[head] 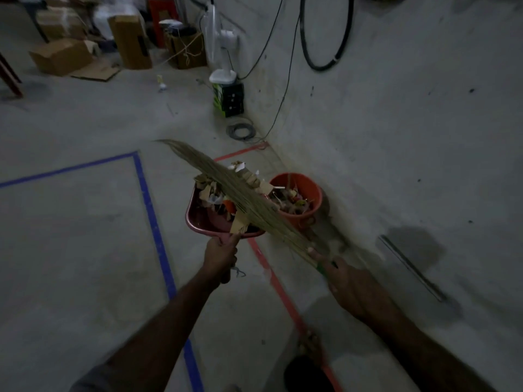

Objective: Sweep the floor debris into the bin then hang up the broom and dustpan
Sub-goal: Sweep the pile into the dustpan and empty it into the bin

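My left hand (220, 254) grips the handle of a pink dustpan (198, 219) held above the floor. The pan is piled with cardboard scraps and paper debris (215, 193). My right hand (343, 281) grips the green-wrapped handle of a straw broom (226, 179). Its bristles lie across the top of the pan, pointing up and left. An orange bin (310, 195) stands on the floor at the wall, just right of the pan, with litter inside it.
A concrete wall (396, 108) rises on the right with black cables (325, 60) hanging on it. Blue tape (152, 222) and red tape (277, 281) mark the floor. Cardboard boxes (60, 55) and a white fan (223, 52) stand at the back. My foot (311, 346) is below.
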